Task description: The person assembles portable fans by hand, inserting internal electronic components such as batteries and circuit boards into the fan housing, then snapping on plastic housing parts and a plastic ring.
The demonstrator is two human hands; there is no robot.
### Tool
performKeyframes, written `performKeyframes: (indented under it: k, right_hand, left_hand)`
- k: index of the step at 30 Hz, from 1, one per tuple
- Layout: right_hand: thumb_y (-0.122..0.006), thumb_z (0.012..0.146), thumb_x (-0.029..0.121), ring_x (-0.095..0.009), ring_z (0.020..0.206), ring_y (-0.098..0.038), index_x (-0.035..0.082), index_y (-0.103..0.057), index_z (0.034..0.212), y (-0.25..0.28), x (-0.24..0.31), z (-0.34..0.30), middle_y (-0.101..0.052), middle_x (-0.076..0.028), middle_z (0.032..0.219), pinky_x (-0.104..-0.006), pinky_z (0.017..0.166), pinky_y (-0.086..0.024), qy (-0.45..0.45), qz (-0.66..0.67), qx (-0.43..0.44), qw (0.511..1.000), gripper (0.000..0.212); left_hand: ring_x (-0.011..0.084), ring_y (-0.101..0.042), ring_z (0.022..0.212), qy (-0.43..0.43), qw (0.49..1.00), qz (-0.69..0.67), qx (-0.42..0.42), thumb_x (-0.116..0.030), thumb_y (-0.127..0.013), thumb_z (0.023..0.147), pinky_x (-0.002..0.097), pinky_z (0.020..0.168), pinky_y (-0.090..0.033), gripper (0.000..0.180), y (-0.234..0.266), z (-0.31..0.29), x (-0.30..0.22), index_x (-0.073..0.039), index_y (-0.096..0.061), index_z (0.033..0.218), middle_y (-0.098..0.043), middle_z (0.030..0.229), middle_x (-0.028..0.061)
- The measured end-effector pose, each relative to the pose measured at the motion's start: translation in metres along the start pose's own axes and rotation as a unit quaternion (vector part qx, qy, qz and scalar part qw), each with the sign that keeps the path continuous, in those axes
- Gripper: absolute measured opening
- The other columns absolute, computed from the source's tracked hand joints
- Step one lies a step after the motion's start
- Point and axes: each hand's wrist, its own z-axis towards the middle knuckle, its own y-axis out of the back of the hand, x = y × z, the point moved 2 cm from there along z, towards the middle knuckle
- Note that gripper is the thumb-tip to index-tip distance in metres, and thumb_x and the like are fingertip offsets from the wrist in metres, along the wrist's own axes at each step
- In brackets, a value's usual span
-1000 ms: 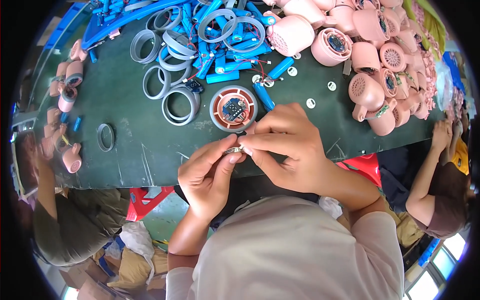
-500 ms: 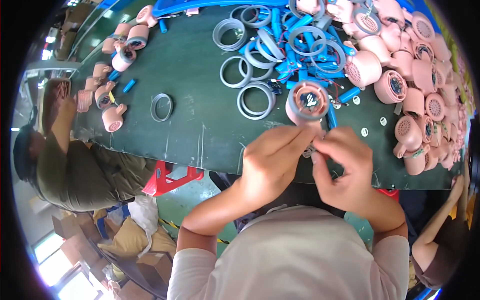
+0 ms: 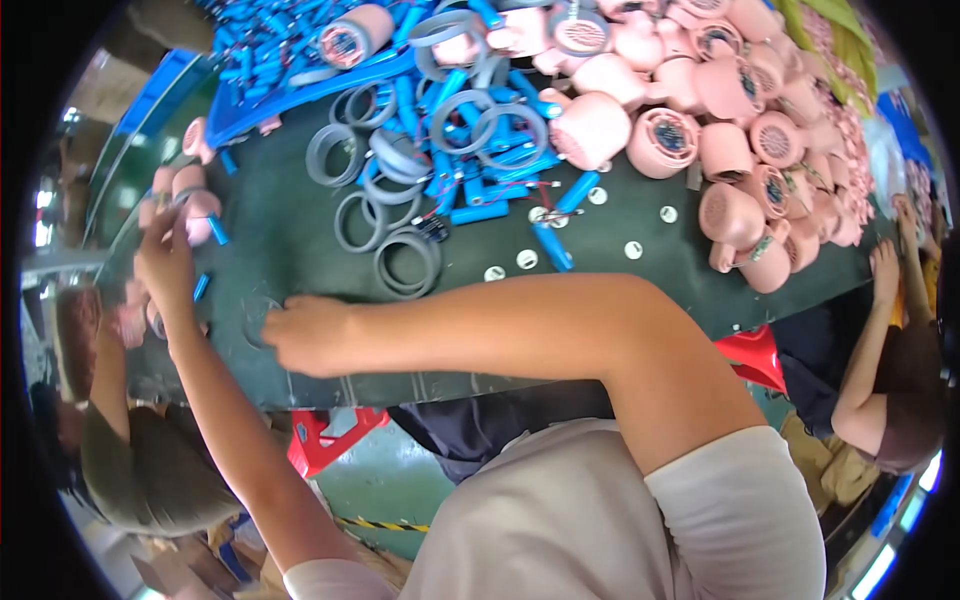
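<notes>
My left hand (image 3: 166, 262) reaches to the far left side of the table, fingers stretched out and a little apart. Right beside its fingertips lies a pink round housing (image 3: 199, 226) with a blue cylindrical battery cell (image 3: 218, 230) against it. Whether the fingers touch the housing is unclear. Stretched across in front of me, my right arm ends in my right hand (image 3: 312, 336), its fingers closed at the edge of a thin grey ring (image 3: 256, 318). The hand covers part of that ring.
Several grey rings (image 3: 407, 292) and blue cells (image 3: 553, 246) lie mid-table. A large heap of pink housings (image 3: 727, 215) fills the right. Behind stands a blue tray (image 3: 232, 128) of cells. A co-worker's arm (image 3: 112, 385) is near my left; another person's hands (image 3: 884, 268) rest far right.
My hands have parted and swung left from the pink housing they held together. My left hand is now by the left housings, my right at the lone grey ring. The view has shifted.
</notes>
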Motion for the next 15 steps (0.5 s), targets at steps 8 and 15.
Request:
performKeyframes:
  k: [8, 15]
  right_hand:
    - [-0.056, 0.074, 0.013, -0.022, 0.085, -0.052, 0.0, -0.055, 0.107, 0.13, 0.017, -0.153, -0.052, -0.007, 0.088, -0.0339, 0.074, -0.043, -0.086, -0.022, 0.041, 0.995, 0.035]
    - [-0.061, 0.08, 0.002, -0.027, 0.079, -0.055, 0.0, -0.056, 0.113, 0.222, 0.024, -0.231, -0.053, -0.012, 0.086, -0.0364, 0.067, -0.048, -0.332, -0.057, -0.217, 0.916, 0.033]
  left_hand:
    - [0.0318, -0.06, 0.097, -0.286, 0.934, -0.209, 0.056, -0.009, -0.072, 0.074, 0.0379, 0.084, -0.047, 0.034, -0.063, -0.068, -0.292, -0.004, -0.064, 0.107, -0.065, 0.102, 0.0153]
    - [0.0275, -0.058, 0.101, -0.366, 0.915, -0.017, 0.167, -0.034, -0.081, 0.056, 0.0417, 0.084, -0.046, 0.053, -0.138, -0.066, -0.403, -0.004, -0.065, 0.097, -0.064, 0.101, 0.0117]
